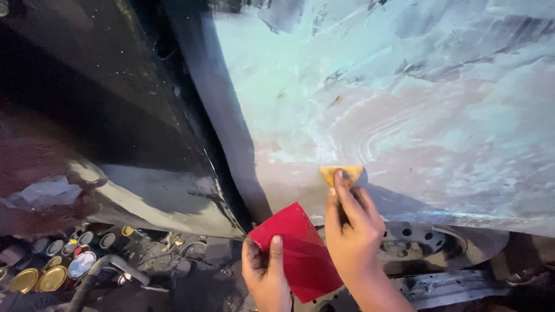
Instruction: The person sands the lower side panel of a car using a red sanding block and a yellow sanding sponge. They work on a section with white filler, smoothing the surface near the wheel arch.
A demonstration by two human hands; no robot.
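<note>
Yellow spreader lies pressed flat against the pale, filler-smeared car panel, near the panel's lower edge, above the wheel. Right hand is closed on it, fingers stretched up over its back. Left hand, below and left of the spreader, grips a red board by its lower corner, thumb on the face. Round tins cluster on the floor far left of the panel, beside a grey hose.
</note>
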